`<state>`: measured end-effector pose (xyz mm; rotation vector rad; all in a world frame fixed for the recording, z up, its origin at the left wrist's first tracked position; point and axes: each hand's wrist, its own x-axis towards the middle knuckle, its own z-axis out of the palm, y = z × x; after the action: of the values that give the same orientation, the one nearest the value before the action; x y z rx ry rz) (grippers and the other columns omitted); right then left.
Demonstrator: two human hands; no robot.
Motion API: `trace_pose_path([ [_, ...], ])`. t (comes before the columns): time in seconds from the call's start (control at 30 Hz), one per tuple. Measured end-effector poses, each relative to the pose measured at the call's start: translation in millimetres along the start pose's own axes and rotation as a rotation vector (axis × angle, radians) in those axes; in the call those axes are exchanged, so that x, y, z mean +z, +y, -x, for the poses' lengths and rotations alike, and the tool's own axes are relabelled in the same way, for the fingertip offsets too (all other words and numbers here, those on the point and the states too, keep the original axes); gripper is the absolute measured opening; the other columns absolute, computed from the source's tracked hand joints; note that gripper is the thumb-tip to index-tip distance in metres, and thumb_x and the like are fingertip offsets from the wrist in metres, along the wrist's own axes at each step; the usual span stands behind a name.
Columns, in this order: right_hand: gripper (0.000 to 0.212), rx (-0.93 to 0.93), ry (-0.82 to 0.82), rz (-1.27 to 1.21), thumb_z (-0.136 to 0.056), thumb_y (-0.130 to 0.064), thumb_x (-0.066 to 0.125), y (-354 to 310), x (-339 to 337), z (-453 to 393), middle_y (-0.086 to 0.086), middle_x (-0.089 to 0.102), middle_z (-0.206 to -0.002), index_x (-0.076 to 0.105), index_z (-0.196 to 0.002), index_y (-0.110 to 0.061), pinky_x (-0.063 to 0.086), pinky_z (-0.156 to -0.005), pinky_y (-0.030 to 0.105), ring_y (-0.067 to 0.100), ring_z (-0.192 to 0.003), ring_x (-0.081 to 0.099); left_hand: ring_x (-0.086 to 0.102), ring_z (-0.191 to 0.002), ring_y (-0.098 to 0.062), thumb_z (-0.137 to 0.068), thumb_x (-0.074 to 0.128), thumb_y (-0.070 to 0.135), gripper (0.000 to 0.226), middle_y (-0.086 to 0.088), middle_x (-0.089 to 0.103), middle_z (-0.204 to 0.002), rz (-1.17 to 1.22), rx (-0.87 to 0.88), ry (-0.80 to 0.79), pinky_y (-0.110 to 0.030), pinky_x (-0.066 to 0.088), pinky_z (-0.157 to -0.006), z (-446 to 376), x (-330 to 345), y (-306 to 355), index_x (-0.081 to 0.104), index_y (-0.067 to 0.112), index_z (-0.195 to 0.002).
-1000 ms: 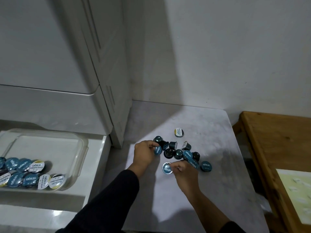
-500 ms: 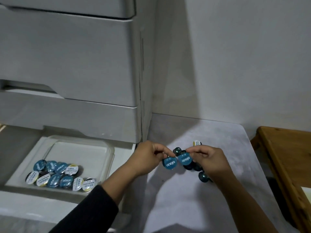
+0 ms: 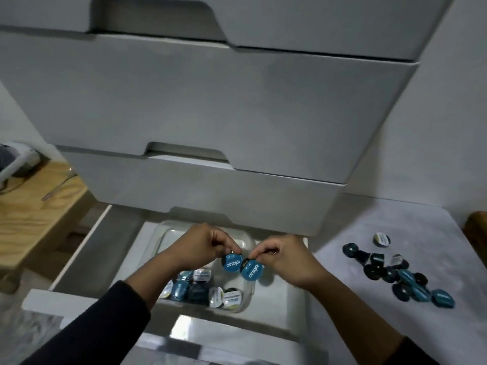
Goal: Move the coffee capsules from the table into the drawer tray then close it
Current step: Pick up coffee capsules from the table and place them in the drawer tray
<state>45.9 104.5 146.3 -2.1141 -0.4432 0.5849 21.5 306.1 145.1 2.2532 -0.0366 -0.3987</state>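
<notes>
My left hand (image 3: 200, 246) pinches a blue coffee capsule (image 3: 231, 262) by its rim. My right hand (image 3: 286, 259) pinches a second blue capsule (image 3: 250, 270) the same way. Both capsules hang side by side above the clear plastic tray (image 3: 168, 230) in the open bottom drawer (image 3: 279, 304). Several blue and white-lidded capsules (image 3: 200, 288) lie at the tray's near end, partly hidden by my left forearm. A pile of several dark and blue capsules (image 3: 395, 272) sits on the pale table (image 3: 369, 325) at the right.
Two shut grey drawers (image 3: 197, 101) rise above the open one. A wooden shelf (image 3: 29, 206) stands at the left and a wooden edge (image 3: 478, 227) shows at the far right. The drawer's front panel (image 3: 224, 335) lies near me.
Both hands lifted a capsule each from the table pile and carried them left, from over the table to above the drawer tray. The camera view swung left with them.
</notes>
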Motion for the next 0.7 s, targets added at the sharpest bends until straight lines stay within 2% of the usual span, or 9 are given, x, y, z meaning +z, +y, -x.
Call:
trace_pose_path([
  [0.07,0.018,0.023,-0.01,0.064,-0.085,-0.006,0.059,1.8,20.3,-19.1,-0.002,0.071,-0.09,0.074,-0.089,-0.016,0.05,-0.076,0.017,0.01,-0.084,0.064,0.062,-0.07,0.013,-0.083,0.065,0.008,0.019,0.02,0.068,-0.078,-0.014,-0.024,-0.036,0.001,0.044,-0.063,-8.7,-6.1,-24.2,0.075,0.023,-0.087],
  [0.2,0.018,0.127,0.03,0.165,-0.086,-0.01,0.06,9.7,47.3,-45.3,-0.006,0.071,-0.089,0.074,-0.083,-0.021,0.053,-0.08,0.026,0.009,-0.085,0.064,0.06,-0.076,0.006,-0.08,0.067,0.006,0.02,0.011,0.071,-0.09,-0.08,-0.021,-0.101,-0.001,0.042,-0.067,-25.8,-8.3,-56.7,0.075,0.022,-0.089],
  [0.27,0.018,0.15,0.051,0.207,-0.084,-0.007,0.061,12.6,55.6,-52.4,-0.002,0.073,-0.089,0.075,-0.082,-0.019,0.052,-0.078,0.023,0.01,-0.082,0.064,0.058,-0.072,0.007,-0.08,0.063,0.001,0.024,0.006,0.073,-0.093,-0.093,-0.008,-0.135,0.004,0.04,-0.062,-32.1,-5.3,-65.4,0.075,0.02,-0.09],
  [0.33,0.02,0.169,0.063,0.243,-0.082,-0.003,0.06,14.0,60.9,-56.3,0.002,0.074,-0.088,0.075,-0.081,-0.016,0.049,-0.07,0.013,0.01,-0.078,0.064,0.058,-0.07,0.008,-0.081,0.06,0.001,0.027,0.004,0.074,-0.094,-0.099,-0.004,-0.17,0.006,0.04,-0.059,-36.8,-1.6,-71.6,0.075,0.02,-0.091],
  [0.43,0.023,0.188,0.072,0.296,-0.078,0.001,0.059,16.0,65.9,-59.9,0.005,0.075,-0.085,0.076,-0.081,-0.014,0.041,-0.062,0.0,0.01,-0.075,0.065,0.06,-0.078,0.004,-0.082,0.058,0.004,0.027,0.004,0.074,-0.098,-0.091,0.002,-0.22,-0.004,0.043,-0.068,-42.9,3.5,-80.5,0.075,0.023,-0.09],
  [0.53,0.028,0.184,0.051,0.351,-0.076,0.005,0.054,17.4,69.1,-63.0,0.007,0.075,-0.085,0.076,-0.081,-0.011,0.037,-0.059,-0.005,0.008,-0.071,0.062,0.061,-0.084,-0.001,-0.083,0.06,0.007,0.023,0.004,0.074,-0.098,-0.089,0.002,-0.251,-0.012,0.046,-0.073,-47.6,6.9,-86.9,0.075,0.023,-0.088],
  [0.7,0.03,0.18,-0.007,0.46,-0.073,0.005,0.05,18.7,77.3,-67.5,0.007,0.075,-0.086,0.075,-0.081,-0.011,0.042,-0.063,0.005,0.015,-0.077,0.066,0.062,-0.084,-0.003,-0.081,0.063,0.007,0.022,0.002,0.075,-0.097,-0.092,0.006,-0.289,-0.018,0.049,-0.082,-50.2,9.5,-93.9,0.075,0.024,-0.087],
])
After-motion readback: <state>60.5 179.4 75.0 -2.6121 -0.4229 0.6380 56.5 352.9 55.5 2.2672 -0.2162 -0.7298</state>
